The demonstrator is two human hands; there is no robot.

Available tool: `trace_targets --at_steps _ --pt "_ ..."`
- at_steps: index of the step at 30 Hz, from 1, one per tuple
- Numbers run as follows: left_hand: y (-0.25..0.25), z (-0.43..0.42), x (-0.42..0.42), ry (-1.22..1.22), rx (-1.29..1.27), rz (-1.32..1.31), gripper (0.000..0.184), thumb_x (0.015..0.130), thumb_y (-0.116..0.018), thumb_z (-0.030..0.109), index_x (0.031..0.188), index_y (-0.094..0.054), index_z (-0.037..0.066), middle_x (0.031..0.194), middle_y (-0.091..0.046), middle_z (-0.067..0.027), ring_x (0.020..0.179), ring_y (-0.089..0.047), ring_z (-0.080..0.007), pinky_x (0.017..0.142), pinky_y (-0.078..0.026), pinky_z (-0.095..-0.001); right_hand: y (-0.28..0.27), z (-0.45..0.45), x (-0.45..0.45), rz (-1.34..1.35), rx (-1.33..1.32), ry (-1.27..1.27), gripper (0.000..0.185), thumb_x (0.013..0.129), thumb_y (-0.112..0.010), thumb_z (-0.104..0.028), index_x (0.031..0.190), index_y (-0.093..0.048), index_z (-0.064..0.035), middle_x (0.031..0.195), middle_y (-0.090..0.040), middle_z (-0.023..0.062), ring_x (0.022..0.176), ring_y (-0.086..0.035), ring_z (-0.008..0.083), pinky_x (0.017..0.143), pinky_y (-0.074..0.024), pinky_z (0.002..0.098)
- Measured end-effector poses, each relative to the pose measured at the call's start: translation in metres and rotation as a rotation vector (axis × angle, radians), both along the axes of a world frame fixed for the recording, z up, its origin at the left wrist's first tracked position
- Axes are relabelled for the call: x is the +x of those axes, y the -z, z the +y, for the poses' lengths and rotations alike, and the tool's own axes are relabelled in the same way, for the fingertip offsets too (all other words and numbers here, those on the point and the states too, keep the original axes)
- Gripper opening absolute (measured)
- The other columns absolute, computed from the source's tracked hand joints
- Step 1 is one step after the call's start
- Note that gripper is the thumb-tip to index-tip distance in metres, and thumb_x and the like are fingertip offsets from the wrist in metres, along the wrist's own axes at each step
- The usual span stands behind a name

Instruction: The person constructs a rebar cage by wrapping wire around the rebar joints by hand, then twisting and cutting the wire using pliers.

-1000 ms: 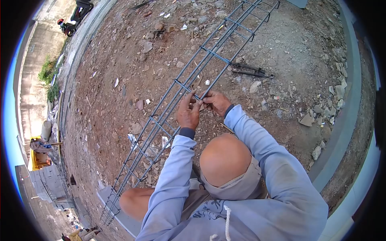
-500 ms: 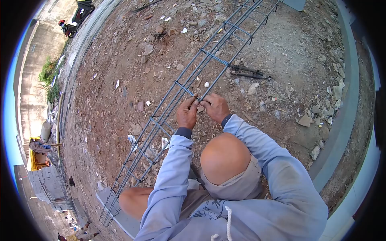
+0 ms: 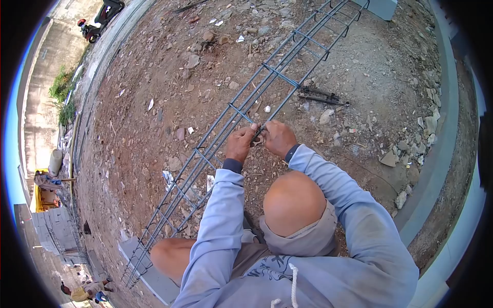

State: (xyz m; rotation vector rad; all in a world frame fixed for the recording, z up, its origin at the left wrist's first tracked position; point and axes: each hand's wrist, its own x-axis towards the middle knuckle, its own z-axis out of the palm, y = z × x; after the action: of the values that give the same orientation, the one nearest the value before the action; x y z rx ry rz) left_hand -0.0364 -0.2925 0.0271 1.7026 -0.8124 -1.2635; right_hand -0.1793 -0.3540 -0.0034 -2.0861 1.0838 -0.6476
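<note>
A long rebar cage [image 3: 245,98] of thin steel rods and square stirrups runs diagonally across the view. At its near edge, where a stirrup meets a lengthwise rod, my left hand [image 3: 239,143] is closed with thumb and fingers pinching at the joint. Close beside it, my right hand [image 3: 279,138] is also closed, fingertips bent in against the same joint. Something thin and dark shows between the fingertips, too small to make out. The fingers hide most of the joint.
The cage rests at a grey block [image 3: 377,7] at the far end and a grey slab [image 3: 149,274] near my knee. Dark metal bars [image 3: 323,96] lie on the rubble ground. Stacked grey blocks [image 3: 54,231], a motorbike [image 3: 102,20] and another person [image 3: 84,292] are at left.
My hands stay at the same joint, with the fingers shifted and spread slightly further apart. The view has moved a little, so the cage sits slightly lower and further right.
</note>
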Motion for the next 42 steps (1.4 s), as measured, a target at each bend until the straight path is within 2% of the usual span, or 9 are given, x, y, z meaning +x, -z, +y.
trace_targets --at_steps 7,11,14,25,29,32,35,39,42 --pt "-0.009 0.001 -0.001 0.086 -0.003 0.046 0.035 0.084 -0.065 0.027 0.11 -0.06 0.004 0.094 -0.065 -0.0045 0.083 -0.06 -0.0133 0.068 -0.046 -0.0274 0.007 -0.006 -0.001 0.064 0.034 -0.078 0.018 0.082 -0.059 -0.019 0.086 -0.058 -0.0006 0.086 -0.06 0.0195 0.084 -0.06 0.036 0.074 -0.048 0.0456" --pt "0.027 0.01 -0.003 0.059 -0.19 -0.352 0.04 0.076 -0.071 0.018 0.108 -0.053 0.003 0.093 -0.066 -0.0071 0.092 -0.062 -0.022 0.081 -0.049 -0.0346 0.007 -0.007 -0.001 0.068 0.048 -0.102 0.019 0.081 -0.06 -0.019 0.083 -0.059 -0.0004 0.084 -0.06 0.0195 0.084 -0.06 0.0362 0.074 -0.0476 0.0457" --pt "0.012 0.012 -0.015 0.143 -0.106 -0.708 0.037 0.074 -0.071 0.02 0.103 -0.054 0.003 0.086 -0.065 -0.0122 0.083 -0.064 -0.0245 0.073 -0.05 -0.035 0.002 -0.01 -0.003 0.113 0.06 -0.12 0.018 0.08 -0.06 -0.018 0.081 -0.059 -0.0004 0.082 -0.061 0.0201 0.083 -0.06 0.0366 0.074 -0.0474 0.0459" --pt "0.015 0.008 -0.024 0.069 -0.188 -0.986 0.024 0.076 -0.067 0.025 0.087 -0.057 0.006 0.078 -0.062 -0.0184 0.073 -0.06 -0.037 0.064 -0.047 -0.0444 -0.026 -0.02 0.007 0.244 0.215 -0.083 0.029 0.079 -0.059 -0.023 0.074 -0.066 0.0044 0.079 -0.063 0.0258 0.078 -0.063 0.0382 0.074 -0.0499 0.0445" --pt "0.021 0.008 -0.022 0.024 -0.289 -1.052 0.02 0.078 -0.065 0.023 0.087 -0.06 0.007 0.076 -0.062 -0.0174 0.073 -0.06 -0.0363 0.065 -0.047 -0.0446 -0.046 -0.03 0.009 0.277 0.517 -0.155 0.045 0.085 -0.056 -0.035 0.064 -0.065 0.004 0.051 -0.059 0.0153 0.046 -0.061 0.0245 0.054 -0.0526 0.0362" --pt "0.024 0.007 -0.021 0.007 -0.187 -1.011 0.018 0.077 -0.066 0.023 0.083 -0.062 0.006 0.075 -0.063 -0.0169 0.072 -0.06 -0.0371 0.064 -0.047 -0.0436 -0.027 -0.035 0.016 0.357 0.485 -0.14 0.041 0.084 -0.057 -0.034 0.072 -0.067 0.004 0.063 -0.063 0.0195 0.059 -0.065 0.0289 0.063 -0.0531 0.0389" --pt "0.02 0.001 -0.02 0.143 0.118 -1.108 0.018 0.079 -0.064 0.024 0.08 -0.064 0.005 0.074 -0.065 -0.0151 0.07 -0.063 -0.0307 0.061 -0.048 -0.0405 -0.022 -0.036 0.02 0.406 0.44 -0.135 0.035 0.076 -0.057 -0.027 0.09 -0.067 0.0042 0.098 -0.062 0.028 0.096 -0.061 0.0368 0.085 -0.0485 0.0396" --pt "0.015 -0.013 0.003 0.29 0.335 -0.402 0.023 0.078 -0.059 0.021 0.091 -0.067 0.003 0.081 -0.069 -0.0116 0.073 -0.067 -0.0185 0.059 -0.049 -0.031 -0.018 -0.029 0.017 0.394 0.353 -0.123 0.033 0.078 -0.056 -0.026 0.09 -0.067 0.0035 0.097 -0.063 0.0268 0.094 -0.061 0.0384 0.085 -0.0478 0.0418" --pt "0.005 -0.009 0.016 0.139 0.291 0.174 0.026 0.086 -0.056 0.026 0.097 -0.064 0.003 0.091 -0.069 -0.0063 0.076 -0.066 -0.0169 0.063 -0.048 -0.0267 -0.01 -0.024 0.006 0.178 0.444 -0.121 0.033 0.081 -0.055 -0.027 0.09 -0.067 0.0023 0.094 -0.063 0.0264 0.091 -0.061 0.0392 0.083 -0.0475 0.044"
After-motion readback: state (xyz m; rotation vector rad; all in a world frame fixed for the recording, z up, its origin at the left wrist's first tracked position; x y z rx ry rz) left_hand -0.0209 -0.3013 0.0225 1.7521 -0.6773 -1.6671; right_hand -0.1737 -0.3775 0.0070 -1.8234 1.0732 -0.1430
